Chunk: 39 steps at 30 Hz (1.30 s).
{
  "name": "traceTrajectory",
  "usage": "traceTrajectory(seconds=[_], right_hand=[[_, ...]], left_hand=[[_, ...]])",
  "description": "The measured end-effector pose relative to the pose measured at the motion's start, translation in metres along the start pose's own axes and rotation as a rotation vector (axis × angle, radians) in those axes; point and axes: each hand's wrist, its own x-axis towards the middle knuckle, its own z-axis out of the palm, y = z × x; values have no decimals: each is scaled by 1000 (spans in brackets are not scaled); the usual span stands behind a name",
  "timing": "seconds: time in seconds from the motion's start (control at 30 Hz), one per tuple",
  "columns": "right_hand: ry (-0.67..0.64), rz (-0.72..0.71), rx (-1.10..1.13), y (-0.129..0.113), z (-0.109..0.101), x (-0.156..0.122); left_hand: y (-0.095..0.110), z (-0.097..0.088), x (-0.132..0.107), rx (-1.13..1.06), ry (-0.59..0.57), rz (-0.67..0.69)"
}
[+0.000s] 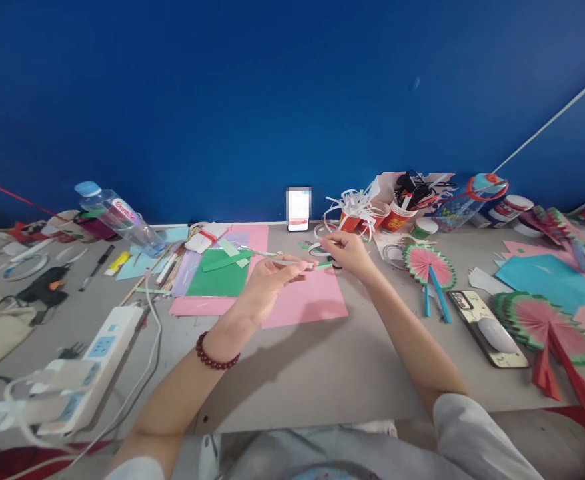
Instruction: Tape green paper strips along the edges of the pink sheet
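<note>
My left hand (267, 287) is closed around a thin white paper strip (292, 263) held above a pink paper sheet (312, 297). A dark red bead bracelet sits on that wrist. My right hand (347, 252) pinches the far end of the strip near a roll of tape (322, 233), fingers pressed together. A green paper sheet (220, 277) lies to the left of the hands on the pink one.
A power strip (92, 367) with cables and a tilted water bottle (122, 217) are at left. A phone (298, 208) leans on the blue wall. Red cups (372, 217) with paper strips, watermelon paper fans (430, 267), a second phone (487, 327) and blue paper (547, 277) lie right.
</note>
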Motion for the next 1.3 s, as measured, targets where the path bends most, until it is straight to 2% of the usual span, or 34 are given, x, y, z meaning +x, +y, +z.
traceTrajectory(seconds=[0.13,0.27,0.43,0.57,0.67,0.77,0.83,0.9,1.0,1.2,1.3], right_hand=[[1,-211,-153,30,24,6],[38,-297,-217,60,49,5],[-24,-241,-182,90,65,2],[-16,-207,-201,97,68,2],[-25,-190,-180,88,65,4],[-74,-126,35,65,54,5],[-176,0,254,44,44,3],[-347,55,400,23,34,0],[-407,68,433,-2,27,-8],[-406,214,607,-12,26,-14],[-397,259,743,-12,24,-13]], left_hand=[[-3,-1,2,-3,9,-47],[-5,-1,6,103,33,-7],[-14,-3,13,294,-22,31],[-24,-3,16,403,-48,20],[-25,-4,17,476,-26,-30],[-26,-6,17,542,-77,-63],[-29,-10,18,595,-143,-104],[-33,-14,20,656,-186,-141],[-41,-17,21,758,-209,-140],[-38,-17,17,921,-310,-64],[-32,-17,17,928,-282,12]])
